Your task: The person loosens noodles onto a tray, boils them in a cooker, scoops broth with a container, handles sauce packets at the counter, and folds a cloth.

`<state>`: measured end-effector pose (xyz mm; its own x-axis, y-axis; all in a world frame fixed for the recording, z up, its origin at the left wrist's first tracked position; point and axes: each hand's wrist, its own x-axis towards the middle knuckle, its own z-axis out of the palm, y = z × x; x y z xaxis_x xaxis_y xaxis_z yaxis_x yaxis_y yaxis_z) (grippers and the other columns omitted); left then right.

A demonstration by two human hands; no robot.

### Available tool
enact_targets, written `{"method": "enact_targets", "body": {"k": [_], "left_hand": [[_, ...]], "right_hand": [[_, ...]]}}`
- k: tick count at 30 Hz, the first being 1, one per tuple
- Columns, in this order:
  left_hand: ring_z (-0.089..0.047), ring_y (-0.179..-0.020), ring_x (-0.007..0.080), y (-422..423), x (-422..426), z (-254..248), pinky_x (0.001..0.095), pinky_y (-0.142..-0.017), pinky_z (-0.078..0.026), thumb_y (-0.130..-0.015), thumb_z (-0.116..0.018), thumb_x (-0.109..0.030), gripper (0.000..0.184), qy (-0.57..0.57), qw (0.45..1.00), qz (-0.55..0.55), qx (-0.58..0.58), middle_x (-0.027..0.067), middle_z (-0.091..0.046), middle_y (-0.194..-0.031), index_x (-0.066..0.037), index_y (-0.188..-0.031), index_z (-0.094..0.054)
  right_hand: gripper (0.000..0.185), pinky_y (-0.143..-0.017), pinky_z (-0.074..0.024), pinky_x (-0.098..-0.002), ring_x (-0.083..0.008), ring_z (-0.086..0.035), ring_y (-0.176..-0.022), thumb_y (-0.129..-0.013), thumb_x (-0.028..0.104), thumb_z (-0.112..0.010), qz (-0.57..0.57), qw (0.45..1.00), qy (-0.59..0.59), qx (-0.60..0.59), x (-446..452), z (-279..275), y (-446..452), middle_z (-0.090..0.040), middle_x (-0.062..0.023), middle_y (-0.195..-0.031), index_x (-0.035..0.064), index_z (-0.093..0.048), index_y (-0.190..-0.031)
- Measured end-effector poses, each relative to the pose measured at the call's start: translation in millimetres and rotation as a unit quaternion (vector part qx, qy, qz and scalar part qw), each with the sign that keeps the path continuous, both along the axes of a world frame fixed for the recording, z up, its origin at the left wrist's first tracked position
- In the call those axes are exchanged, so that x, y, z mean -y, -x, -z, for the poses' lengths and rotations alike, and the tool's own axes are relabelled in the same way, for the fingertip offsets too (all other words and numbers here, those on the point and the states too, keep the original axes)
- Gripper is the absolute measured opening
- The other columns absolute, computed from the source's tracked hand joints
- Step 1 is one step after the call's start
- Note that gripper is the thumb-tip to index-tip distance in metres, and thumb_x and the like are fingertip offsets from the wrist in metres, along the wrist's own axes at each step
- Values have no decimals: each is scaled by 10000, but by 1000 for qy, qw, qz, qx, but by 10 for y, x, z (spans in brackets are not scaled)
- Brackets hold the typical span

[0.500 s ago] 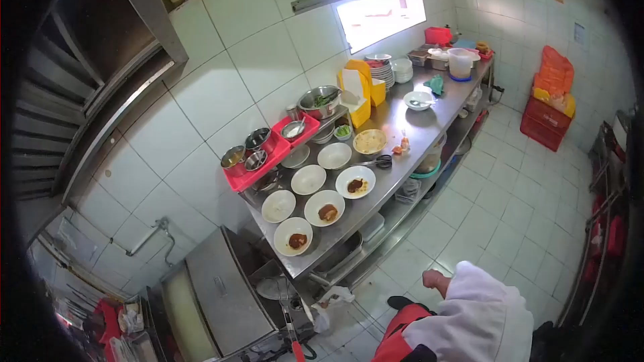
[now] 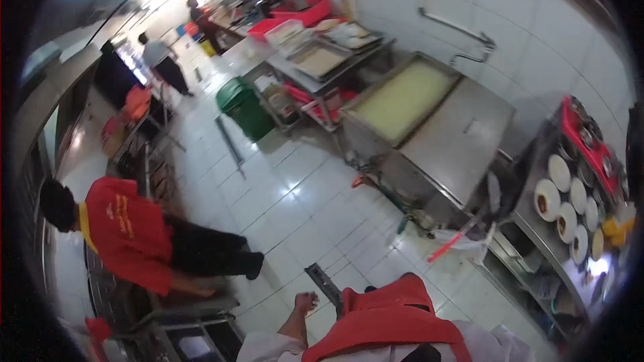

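Observation:
My left hand [image 2: 306, 303] hangs in front of my body at the left of my red apron [image 2: 389, 322]. Its fingers are curled in, and nothing shows in them. Below it is the tiled floor, with a dark floor strip [image 2: 325, 285] close by. My right hand is out of view; only a pale sleeve [image 2: 500, 343] shows on that side. Ahead stands a steel vat [image 2: 396, 142] with cloudy yellowish liquid, part covered by a metal lid [image 2: 463, 137]. White bowls [image 2: 559, 172], some with dark brown sauce, sit on the steel counter at the right.
A co-worker in a red shirt [image 2: 127, 228] leans over equipment at the left. A green bin [image 2: 246, 108] stands beside a table with trays [image 2: 320, 59]. A red-handled tool [image 2: 445, 247] juts out beside the vat. Two more people are farther down the aisle.
My view has swung left from the bowl counter to the aisle. The bowls are now at the far right, and the vat and a co-worker have come into fuller view.

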<state>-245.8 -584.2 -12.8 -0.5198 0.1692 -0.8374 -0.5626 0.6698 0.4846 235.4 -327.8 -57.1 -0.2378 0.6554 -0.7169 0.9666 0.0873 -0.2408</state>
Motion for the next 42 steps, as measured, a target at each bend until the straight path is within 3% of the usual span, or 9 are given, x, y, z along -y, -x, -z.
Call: {"method": "enact_targets", "body": {"k": [10,12,15,16,17,18,22,32,42], "left_hand": [[-554,-469,167,1819,-211,1,284,-433,-484,-889,-530,-199,226,-85,992,-72,-64,94,-594,-629,10,-842,-602],[-592,-550,200,2172,258,402,327,-488,-517,-863,-526,-137,181,-249,939,-213,103,122,-620,-717,11,-944,-589],[-615,-691,256,2250,444,343,382,-581,-537,-856,-548,-143,262,-129,954,-259,82,143,-627,-856,12,-1066,-516],[-615,-711,266,2342,591,485,388,-597,-540,-857,-554,-149,268,-147,936,-286,142,143,-626,-875,7,-1069,-506],[-616,-731,277,2435,742,637,394,-614,-542,-858,-560,-155,274,-159,915,-312,201,142,-624,-893,2,-1073,-495],[-616,-734,279,2444,682,719,394,-618,-543,-860,-561,-158,265,-137,917,-315,204,140,-624,-898,-3,-1066,-496],[-618,-758,281,2656,339,898,412,-638,-542,-866,-561,-172,256,-55,930,-316,178,134,-622,-918,-19,-1061,-497],[-626,-825,279,4950,-1286,866,475,-688,-534,-877,-559,-211,253,-106,950,-272,112,123,-618,-968,-58,-1069,-497],[-636,-840,285,8366,-2713,114,451,-661,-537,-890,-550,-260,345,-104,979,-144,-96,156,-616,-1007,-28,-1138,-485]], "right_hand": [[231,-601,-488,-444,-291,-605,-658,-763,314,-591,-266,962,-46,-38,-717,239,2160,-604,-108,-651,93,-655,-778],[231,-599,-495,-437,-306,-617,-681,-760,311,-601,-235,972,-1,-20,-943,405,2643,-617,-125,-674,86,-646,-742],[430,-741,-528,-408,-289,-668,-803,-695,491,-634,-73,994,71,36,-1344,559,3486,-679,-145,-833,73,-693,-775],[345,-691,-538,-387,-261,-674,-722,-700,414,-614,-301,930,-2,-211,-1564,1166,3470,-677,-110,-727,77,-684,-707],[306,-624,-536,-373,-248,-657,-611,-713,357,-573,-137,987,79,-17,-1711,77,4390,-646,-82,-602,76,-667,-638],[316,-591,-529,-392,-264,-643,-589,-715,345,-540,-509,846,-128,-94,-1938,562,4562,-632,-95,-586,67,-667,-637],[277,-738,-477,-496,-402,-616,-800,-780,231,-507,-178,968,-58,-166,-2456,-197,6202,-627,-241,-811,-13,-635,-751],[307,-692,-469,-470,-377,-612,-751,-846,311,-540,-218,933,-71,-278,-3091,-1791,9016,-626,-196,-737,32,-644,-773],[405,-915,-406,-420,-328,-476,-1120,-771,-47,-481,-1,809,-501,-307,-6229,-3154,10205,-483,-164,-1211,46,-510,-1164]]}}
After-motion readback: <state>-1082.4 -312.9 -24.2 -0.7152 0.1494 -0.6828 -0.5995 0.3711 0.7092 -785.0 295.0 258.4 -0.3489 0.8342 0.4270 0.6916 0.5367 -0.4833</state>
